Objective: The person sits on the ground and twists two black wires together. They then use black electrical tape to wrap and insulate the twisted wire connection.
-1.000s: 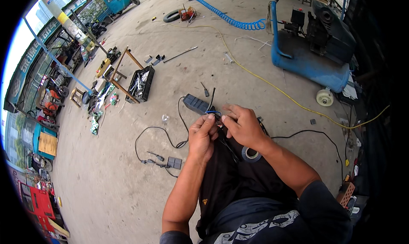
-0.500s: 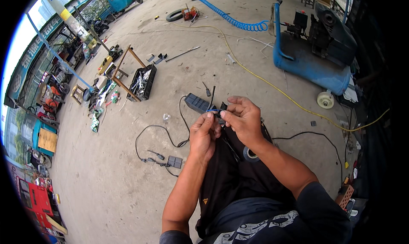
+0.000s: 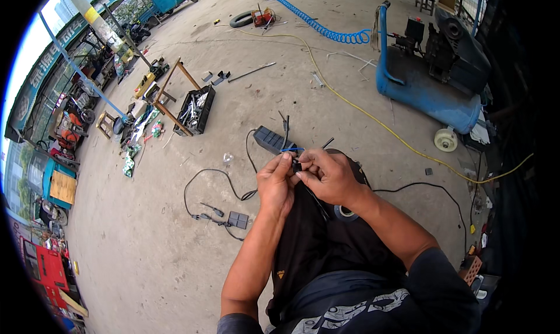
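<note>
My left hand (image 3: 275, 185) is closed on wiring with a blue wire (image 3: 290, 150) and black cable, just in front of a dark ribbed block (image 3: 269, 140) on the ground. My right hand (image 3: 331, 175) pinches a small black piece (image 3: 297, 166) against that wiring; whether it is tape or a connector, I cannot tell. A roll of black tape (image 3: 344, 214) lies on my lap, partly behind my right wrist. A screwdriver-like tool (image 3: 285, 124) rests beyond the block. A loop of cord with plugs (image 3: 218, 212) and a segmented dark pad (image 3: 238, 220) lie to the left.
A black crate of tools (image 3: 193, 111) and wooden frame (image 3: 188, 74) stand at left front. A blue air compressor (image 3: 426, 104) is at right, with a coiled blue hose (image 3: 341, 35). A yellow hose (image 3: 379, 115) crosses the concrete. A tire (image 3: 241, 19) lies farther back.
My right fingers have come down and curled further round the small black piece. A short black cable end now shows above them. My left hand has shifted slightly left.
</note>
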`<act>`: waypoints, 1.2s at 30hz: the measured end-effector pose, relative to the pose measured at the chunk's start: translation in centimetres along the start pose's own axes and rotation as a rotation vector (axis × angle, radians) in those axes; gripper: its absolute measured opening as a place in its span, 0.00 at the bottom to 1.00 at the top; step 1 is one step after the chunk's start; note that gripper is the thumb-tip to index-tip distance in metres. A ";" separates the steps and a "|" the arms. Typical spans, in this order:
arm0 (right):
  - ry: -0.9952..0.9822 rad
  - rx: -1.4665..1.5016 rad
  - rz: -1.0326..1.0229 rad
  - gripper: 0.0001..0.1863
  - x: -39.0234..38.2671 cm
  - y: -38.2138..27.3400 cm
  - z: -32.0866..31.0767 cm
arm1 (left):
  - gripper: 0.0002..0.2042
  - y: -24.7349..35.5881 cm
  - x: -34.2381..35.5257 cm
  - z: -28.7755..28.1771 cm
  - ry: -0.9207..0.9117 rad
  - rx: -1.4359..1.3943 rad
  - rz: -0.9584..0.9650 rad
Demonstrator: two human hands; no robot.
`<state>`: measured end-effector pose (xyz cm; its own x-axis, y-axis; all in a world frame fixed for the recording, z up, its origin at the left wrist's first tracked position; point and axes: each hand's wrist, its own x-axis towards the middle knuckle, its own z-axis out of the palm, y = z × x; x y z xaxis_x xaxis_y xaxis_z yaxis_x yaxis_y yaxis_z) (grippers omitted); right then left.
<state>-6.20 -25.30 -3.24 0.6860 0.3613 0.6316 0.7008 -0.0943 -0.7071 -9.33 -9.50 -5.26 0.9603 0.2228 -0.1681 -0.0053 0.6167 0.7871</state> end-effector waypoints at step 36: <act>0.015 -0.239 -0.039 0.12 0.6 2.6 0.6 | 0.08 0.6 -0.7 1.1 0.040 0.278 0.167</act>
<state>-4.10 -24.78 -4.84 0.6589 0.3554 0.6630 0.7522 -0.2984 -0.5875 -9.68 -10.16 -4.04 0.9409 0.3361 -0.0422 -0.0797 0.3407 0.9368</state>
